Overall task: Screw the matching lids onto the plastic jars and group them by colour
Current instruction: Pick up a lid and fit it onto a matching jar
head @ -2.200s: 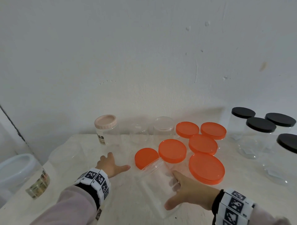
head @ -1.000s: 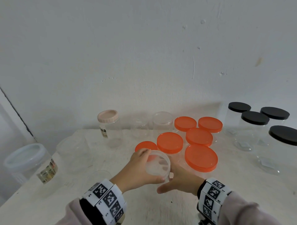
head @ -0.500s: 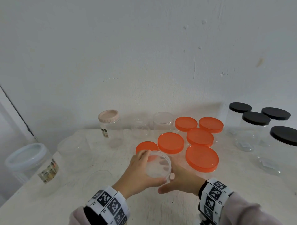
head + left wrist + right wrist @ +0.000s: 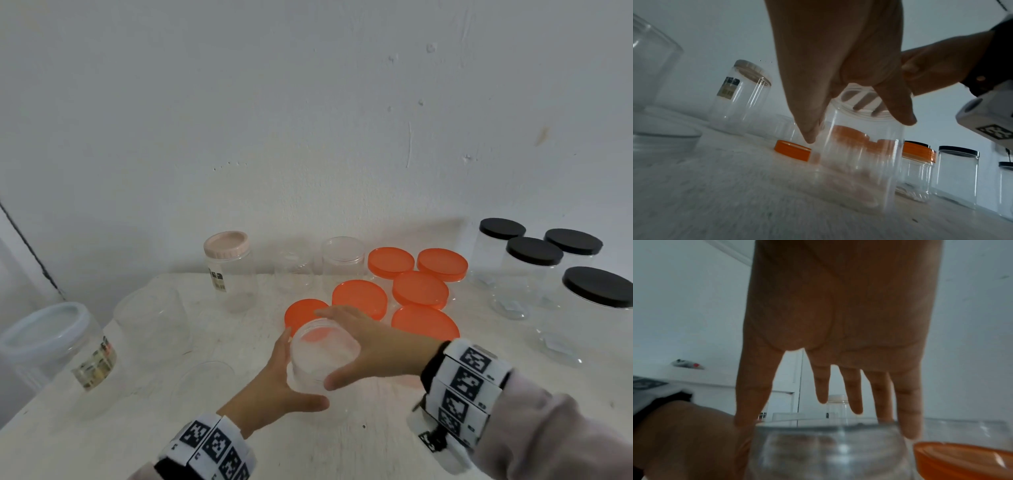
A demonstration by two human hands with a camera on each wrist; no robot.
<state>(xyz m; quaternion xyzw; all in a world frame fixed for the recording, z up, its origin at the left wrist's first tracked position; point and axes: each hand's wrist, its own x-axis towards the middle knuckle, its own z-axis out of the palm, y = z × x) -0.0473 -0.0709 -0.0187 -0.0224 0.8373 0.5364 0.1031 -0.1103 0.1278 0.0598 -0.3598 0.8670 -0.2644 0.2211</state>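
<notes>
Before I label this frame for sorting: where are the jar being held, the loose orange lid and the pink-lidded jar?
held clear jar [image 4: 322, 356], head view, on its open mouth.
loose orange lid [image 4: 792, 150], left wrist view, on its side rim.
pink-lidded jar [image 4: 226, 245], head view, on its lid top.

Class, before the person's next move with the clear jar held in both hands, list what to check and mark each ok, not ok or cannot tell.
1. Clear jar stands upright on the table: ok.
2. Left hand grips the jar's side: ok.
3. Right hand grips its top rim: ok.
4. Clear lid seated on its mouth: cannot tell.
5. Loose orange lid lies on the table beside the jar: ok.
</notes>
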